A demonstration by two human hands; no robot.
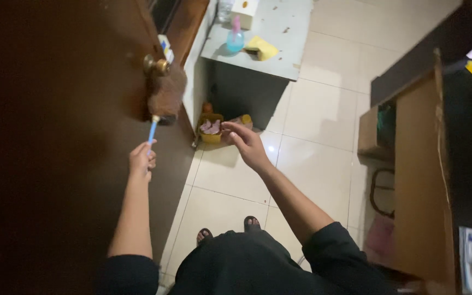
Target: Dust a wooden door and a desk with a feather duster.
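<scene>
Head view: left hand (141,159) raises feather duster (162,101) to door (55,136).

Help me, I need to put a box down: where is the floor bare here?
Bare tiles lie between the grey table and the cardboard box. Crowded: the corner under the table, where yellow containers sit beside the door.

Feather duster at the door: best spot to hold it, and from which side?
Hold the feather duster by its thin blue handle, near the bare lower end, coming from below. The brown feather head lies up against the dark door by the brass knob, soft and bulky. The left hand already wraps that end; the right hand hangs open, apart.
</scene>
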